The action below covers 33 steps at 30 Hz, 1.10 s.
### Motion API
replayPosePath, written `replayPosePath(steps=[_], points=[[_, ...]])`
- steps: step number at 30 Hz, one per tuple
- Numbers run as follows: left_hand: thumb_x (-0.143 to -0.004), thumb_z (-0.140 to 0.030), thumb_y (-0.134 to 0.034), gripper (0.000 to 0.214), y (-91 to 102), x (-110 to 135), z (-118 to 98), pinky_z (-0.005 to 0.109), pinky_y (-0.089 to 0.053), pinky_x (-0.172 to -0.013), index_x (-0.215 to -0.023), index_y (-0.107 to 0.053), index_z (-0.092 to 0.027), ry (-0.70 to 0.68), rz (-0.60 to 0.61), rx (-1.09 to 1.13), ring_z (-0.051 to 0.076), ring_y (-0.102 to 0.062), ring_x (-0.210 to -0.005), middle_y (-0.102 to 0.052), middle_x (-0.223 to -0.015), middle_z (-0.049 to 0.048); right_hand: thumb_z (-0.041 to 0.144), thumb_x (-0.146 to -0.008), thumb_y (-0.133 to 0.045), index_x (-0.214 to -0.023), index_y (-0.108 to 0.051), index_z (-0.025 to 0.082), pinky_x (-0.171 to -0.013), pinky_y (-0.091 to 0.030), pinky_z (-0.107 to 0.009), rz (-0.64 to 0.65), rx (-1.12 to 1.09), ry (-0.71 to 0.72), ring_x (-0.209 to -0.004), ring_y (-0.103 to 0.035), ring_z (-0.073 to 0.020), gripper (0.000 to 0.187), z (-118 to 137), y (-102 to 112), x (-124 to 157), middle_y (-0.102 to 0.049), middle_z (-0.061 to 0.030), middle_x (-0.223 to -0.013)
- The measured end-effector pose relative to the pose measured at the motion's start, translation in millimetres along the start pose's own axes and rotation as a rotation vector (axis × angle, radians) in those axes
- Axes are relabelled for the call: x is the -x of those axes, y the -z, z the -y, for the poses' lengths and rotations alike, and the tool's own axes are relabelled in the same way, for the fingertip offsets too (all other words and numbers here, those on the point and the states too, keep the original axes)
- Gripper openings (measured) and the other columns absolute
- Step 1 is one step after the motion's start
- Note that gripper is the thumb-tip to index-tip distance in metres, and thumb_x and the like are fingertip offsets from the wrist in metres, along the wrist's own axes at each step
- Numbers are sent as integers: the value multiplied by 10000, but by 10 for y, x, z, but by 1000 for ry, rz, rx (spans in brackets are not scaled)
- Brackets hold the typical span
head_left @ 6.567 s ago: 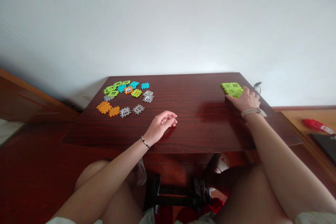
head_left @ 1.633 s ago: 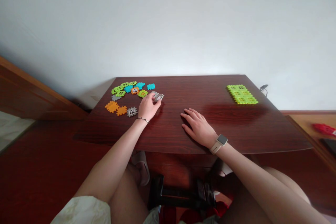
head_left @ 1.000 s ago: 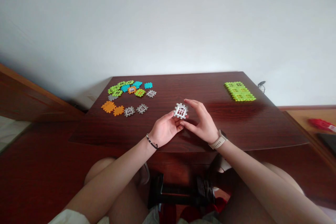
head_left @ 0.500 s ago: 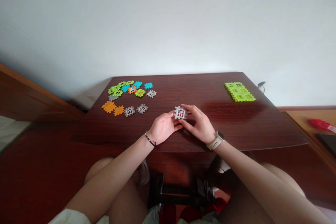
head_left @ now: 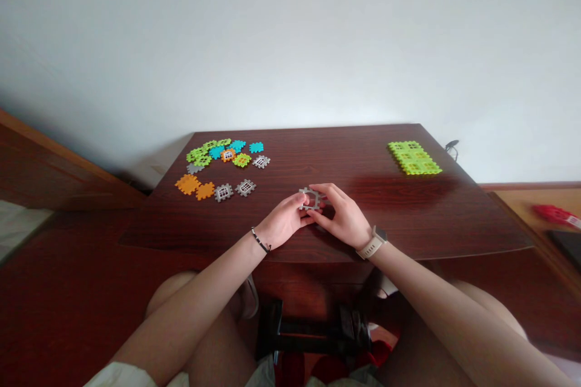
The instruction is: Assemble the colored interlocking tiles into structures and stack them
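Note:
Over the near middle of the table, a grey toothed plastic tile (head_left: 316, 200) is held between both hands. My left hand (head_left: 285, 216) grips its left side, the thumb at the tile's opening and the other fingers underneath. From the right, my right hand (head_left: 341, 213) pinches the tile's edge with index finger and thumb. The opening looks hollow, with no white lattice in it. Whether the white window piece is behind the tile, hidden by the fingers, I cannot tell.
Several loose tiles lie at the table's left: grey window tiles (head_left: 246, 187), orange tiles (head_left: 187, 184), blue tiles (head_left: 256, 147) and green tiles (head_left: 198, 155). A joined block of green tiles (head_left: 414, 158) lies at the right. The brown table (head_left: 363, 145) stands against a white wall (head_left: 290, 42).
The white lattice has gone from the grey tile's opening, and my left thumb has moved in onto the opening. Both hands stay in nearly the same place. The loose tiles have not moved.

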State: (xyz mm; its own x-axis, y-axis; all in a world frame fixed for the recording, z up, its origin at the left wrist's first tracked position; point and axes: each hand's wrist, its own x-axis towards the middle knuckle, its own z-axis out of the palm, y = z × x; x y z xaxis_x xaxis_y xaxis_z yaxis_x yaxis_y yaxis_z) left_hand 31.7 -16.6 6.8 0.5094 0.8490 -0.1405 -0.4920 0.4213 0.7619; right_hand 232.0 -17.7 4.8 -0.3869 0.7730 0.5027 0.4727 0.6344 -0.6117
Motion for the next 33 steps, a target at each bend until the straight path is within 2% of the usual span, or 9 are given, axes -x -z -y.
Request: replayPosePath(steps=[4,9,14,20,26,33], points=[[-812,-462,-943,439,2,4,-20,339,-563,-949,-1072,-726,-182,-37,-92,-141,221,-701,-1066,-740,-1115,87,323,-997,-719,-1432,-581,279,-1052,-610,-502,-5,14,1,-1220,-703,-312,459,-21,-9,6,-718,-108,-1322],[-826,-479,-910,409,48,5,-81,318,-564,-916,-1052,-762,-173,-48,-177,-186,223,-716,-1046,-769,-1098,102,327,-1001,-733,-1444,-579,276,-1053,-612,-498,-24,48,-19,-1214,-712,-308,472,-50,-30,18,-727,-102,-1325],[-811,-491,-909,413,91,-12,-75,305,-565,-884,-1052,-790,-176,-59,-205,-184,218,-727,-1011,-790,-1089,107,332,-1009,-730,-1490,-560,286,-1030,-627,-508,-24,76,-34,-1184,-729,-313,512,-55,-40,21,-742,-101,-1316],[-856,-509,-873,412,134,-9,-98,328,-575,-880,-1081,-789,-174,-82,-200,-197,224,-736,-976,-797,-1074,112,340,-1005,-730,-1476,-577,303,-1038,-629,-512,-28,72,-52,-1184,-737,-315,497,-46,-32,12,-746,-92,-1321],[-797,-413,-937,390,148,-28,-65,338,-578,-914,-1055,-774,-169,-112,-218,-273,213,-726,-1011,-782,-1066,85,369,-1011,-738,-1465,-584,295,-1017,-640,-482,8,10,-22,-1160,-745,-293,485,-38,-22,29,-740,-92,-1322],[-787,-373,-948,342,135,-40,-17,315,-565,-832,-980,-748,-174,-106,-248,-389,203,-721,-934,-763,-966,58,399,-1005,-762,-1436,-611,302,-1002,-645,-489,16,12,5,-1130,-746,-297,467,-19,-20,15,-762,-87,-1257]])
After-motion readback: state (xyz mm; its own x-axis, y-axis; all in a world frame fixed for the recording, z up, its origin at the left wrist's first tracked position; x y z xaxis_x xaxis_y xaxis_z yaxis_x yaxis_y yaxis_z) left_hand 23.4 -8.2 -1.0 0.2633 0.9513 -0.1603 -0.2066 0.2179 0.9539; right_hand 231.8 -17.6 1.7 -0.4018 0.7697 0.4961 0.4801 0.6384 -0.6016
